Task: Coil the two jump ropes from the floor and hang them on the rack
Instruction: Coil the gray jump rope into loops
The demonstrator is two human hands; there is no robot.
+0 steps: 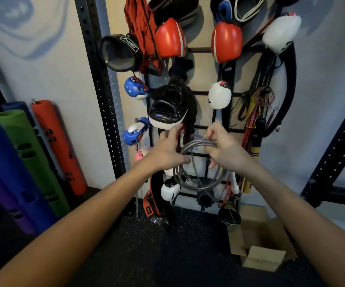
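Grey gym wall behind a black wall rack [200,49], crowded with red boxing gloves [168,38], white ones and pads. Leaning at left, coloured foam rollers [57,146]; lower right on the dark speckled floor [157,255], an open cardboard box [262,258].

From the head camera: both bare arms stretched toward the rack's lower rungs. Right hand [223,150] pinching the top of a coiled grey jump rope [188,148], loops dangling in front of the rack. Left hand [167,151] spread, fingers straight toward the rack, thumb just beside the coil.
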